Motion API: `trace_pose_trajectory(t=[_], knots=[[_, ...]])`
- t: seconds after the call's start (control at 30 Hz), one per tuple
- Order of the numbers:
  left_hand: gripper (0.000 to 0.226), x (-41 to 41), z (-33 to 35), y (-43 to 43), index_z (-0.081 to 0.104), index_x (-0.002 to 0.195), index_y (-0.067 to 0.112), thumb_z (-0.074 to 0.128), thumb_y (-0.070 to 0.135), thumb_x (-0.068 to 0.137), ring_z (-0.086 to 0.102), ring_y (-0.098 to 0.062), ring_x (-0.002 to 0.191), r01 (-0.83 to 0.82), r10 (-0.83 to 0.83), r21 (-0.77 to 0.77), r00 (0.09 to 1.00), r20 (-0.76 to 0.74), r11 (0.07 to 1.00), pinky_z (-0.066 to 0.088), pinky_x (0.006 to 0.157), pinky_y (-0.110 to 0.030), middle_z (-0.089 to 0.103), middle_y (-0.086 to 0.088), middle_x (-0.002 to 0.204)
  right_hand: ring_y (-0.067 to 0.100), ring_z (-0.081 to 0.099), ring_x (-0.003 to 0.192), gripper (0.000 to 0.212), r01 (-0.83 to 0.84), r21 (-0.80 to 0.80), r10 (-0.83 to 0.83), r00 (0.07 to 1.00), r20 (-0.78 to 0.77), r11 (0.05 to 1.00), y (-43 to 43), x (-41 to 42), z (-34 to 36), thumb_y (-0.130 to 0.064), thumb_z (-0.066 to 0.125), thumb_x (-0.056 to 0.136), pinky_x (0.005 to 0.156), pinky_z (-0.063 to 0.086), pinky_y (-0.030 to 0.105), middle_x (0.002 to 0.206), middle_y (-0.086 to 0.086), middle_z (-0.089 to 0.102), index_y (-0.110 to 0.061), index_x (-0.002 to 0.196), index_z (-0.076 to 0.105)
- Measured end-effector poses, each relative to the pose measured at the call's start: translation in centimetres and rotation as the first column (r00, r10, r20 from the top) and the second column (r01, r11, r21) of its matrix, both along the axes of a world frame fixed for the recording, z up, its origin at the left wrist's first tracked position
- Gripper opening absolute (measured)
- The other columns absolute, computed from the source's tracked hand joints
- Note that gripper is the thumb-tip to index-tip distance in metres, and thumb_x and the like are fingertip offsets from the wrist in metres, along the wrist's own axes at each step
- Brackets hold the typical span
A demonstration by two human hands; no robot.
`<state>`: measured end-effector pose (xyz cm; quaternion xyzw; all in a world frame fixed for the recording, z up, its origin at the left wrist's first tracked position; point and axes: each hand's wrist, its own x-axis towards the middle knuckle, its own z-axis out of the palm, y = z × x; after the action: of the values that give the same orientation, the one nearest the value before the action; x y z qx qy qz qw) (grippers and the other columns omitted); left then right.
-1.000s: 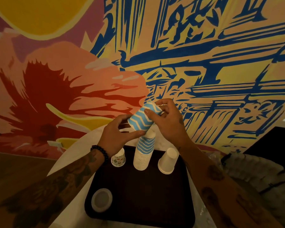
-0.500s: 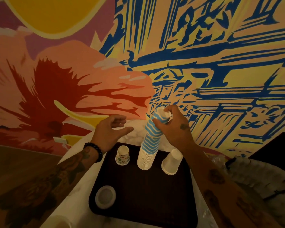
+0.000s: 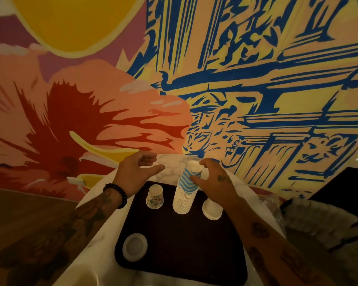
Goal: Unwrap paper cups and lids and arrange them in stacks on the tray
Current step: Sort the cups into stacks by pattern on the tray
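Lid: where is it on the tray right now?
Head view: the lid lies flat in the near-left corner of the tray, by itself. The floral cup and striped cup stack stand beyond it at the far edge.

Place: likely a café or eatery
Wall, 12 o'clock: bold painted mural (image 3: 246, 83)
Table, 6 o'clock: marble top (image 3: 171, 162), dark serving tray (image 3: 184, 250), stacked paper cups (image 3: 184, 197)

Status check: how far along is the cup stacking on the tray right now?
Done: a tall cup stack stands on the tray, between a small patterned cup and an upturned white cup; one lid lies nearer. In hand: the right hand is cupped round the stack's top, grip unclear; the left hand hovers open. Left: clear wrap lies right of the tray, contents unclear.
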<state>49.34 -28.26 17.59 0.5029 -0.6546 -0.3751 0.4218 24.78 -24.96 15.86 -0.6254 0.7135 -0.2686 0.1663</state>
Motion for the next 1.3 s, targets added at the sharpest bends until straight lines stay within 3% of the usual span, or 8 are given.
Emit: trace_pose_trajectory(t=[0.23, 0.4, 0.47, 0.63, 0.73, 0.97, 1.17, 1.3], knots=[[0.016, -1.3, 0.5, 2.3, 0.074, 0.096, 0.017, 0.08, 0.023, 0.082, 0.064, -0.005, 0.097, 0.089, -0.085, -0.08, 0.995, 0.054, 0.993, 0.05, 0.086, -0.015, 0.071, 0.009, 0.101, 0.009, 0.056, 0.104, 0.038, 0.041, -0.087, -0.036, 0.997, 0.062, 0.995, 4.1, 0.7, 2.2, -0.041, 0.073, 0.089, 0.083, 0.042, 0.023, 0.11, -0.009, 0.058, -0.023, 0.118, 0.057], [0.013, -2.4, 0.2, 5.5, 0.071, 0.086, 0.03, 0.081, 0.025, 0.081, 0.067, -0.006, 0.095, 0.151, -0.146, -0.099, 0.988, 0.053, 0.984, 0.049, 0.085, -0.019, 0.071, 0.014, 0.092, -0.004, 0.057, 0.085, 0.025, 0.034, -0.089, -0.025, 0.995, 0.096, 0.995, 8.2, 1.5, 3.1, -0.041, 0.072, 0.09, 0.07, 0.04, 0.012, 0.1, -0.015, 0.061, -0.028, 0.107, 0.059], [0.015, -2.5, 0.3, 7.2, 0.069, 0.085, 0.032, 0.081, 0.024, 0.08, 0.067, -0.006, 0.094, 0.152, -0.147, -0.118, 0.988, 0.051, 0.981, 0.05, 0.083, -0.017, 0.07, 0.015, 0.09, -0.004, 0.059, 0.082, 0.023, 0.017, -0.087, -0.008, 0.994, 0.105, 0.996, 10.0, 1.8, 3.5, -0.04, 0.072, 0.091, 0.071, 0.044, 0.015, 0.096, -0.017, 0.062, -0.027, 0.106, 0.06], [0.012, -2.0, 0.9, 12.3, 0.073, 0.088, 0.026, 0.082, 0.025, 0.08, 0.068, -0.009, 0.094, 0.132, -0.13, -0.122, 0.991, 0.027, 0.984, 0.055, 0.088, -0.03, 0.073, 0.006, 0.095, 0.005, 0.065, 0.081, 0.015, -0.04, -0.122, 0.059, 0.986, 0.159, 0.992, 14.7, 1.7, 4.2, -0.038, 0.072, 0.091, 0.074, 0.049, 0.023, 0.095, -0.016, 0.066, -0.029, 0.1, 0.064], [0.014, -1.8, 1.2, 15.7, 0.075, 0.092, 0.019, 0.081, 0.024, 0.081, 0.068, -0.007, 0.092, 0.099, -0.098, -0.093, 0.995, 0.018, 0.991, 0.056, 0.087, -0.026, 0.074, 0.006, 0.095, 0.004, 0.066, 0.08, 0.01, -0.085, -0.131, 0.109, 0.977, 0.182, 0.988, 17.8, 1.0, 3.7, -0.035, 0.073, 0.091, 0.079, 0.054, 0.029, 0.092, -0.017, 0.067, -0.03, 0.096, 0.066], [0.016, -2.9, -0.9, 24.7, 0.076, 0.096, 0.018, 0.081, 0.021, 0.08, 0.068, 0.0, 0.085, 0.0, 0.0, 0.001, 1.0, 0.005, 1.0, 0.051, 0.077, -0.009, 0.073, 0.011, 0.091, 0.01, 0.066, 0.085, 0.016, -0.104, -0.058, 0.117, 0.946, 0.302, 0.993, 24.5, -1.3, 2.0, -0.038, 0.072, 0.09, 0.081, 0.053, 0.028, 0.095, -0.012, 0.07, -0.026, 0.1, 0.07], [0.02, -3.6, -3.7, 30.1, 0.074, 0.1, 0.022, 0.08, 0.024, 0.081, 0.067, -0.001, 0.093, -0.049, 0.041, 0.118, 0.997, 0.064, 0.992, 0.048, 0.077, -0.008, 0.072, 0.012, 0.099, -0.003, 0.06, 0.076, 0.023, -0.13, 0.003, 0.119, 0.917, 0.379, 0.991, 28.4, -1.9, -0.1, -0.037, 0.072, 0.09, 0.062, 0.045, 0.008, 0.094, -0.011, 0.065, -0.026, 0.109, 0.066], [0.037, -4.1, -5.1, 31.5, 0.067, 0.115, 0.023, 0.081, 0.022, 0.081, 0.066, -0.004, 0.099, -0.041, 0.028, 0.173, 0.997, 0.077, 0.984, 0.052, 0.086, -0.017, 0.069, 0.007, 0.111, 0.003, 0.055, 0.104, 0.037, -0.196, 0.003, 0.186, 0.936, 0.299, 0.981, 29.3, -2.2, -2.2, -0.038, 0.08, 0.082, 0.078, 0.043, 0.01, 0.121, -0.012, 0.052, -0.034, 0.114, 0.062]])
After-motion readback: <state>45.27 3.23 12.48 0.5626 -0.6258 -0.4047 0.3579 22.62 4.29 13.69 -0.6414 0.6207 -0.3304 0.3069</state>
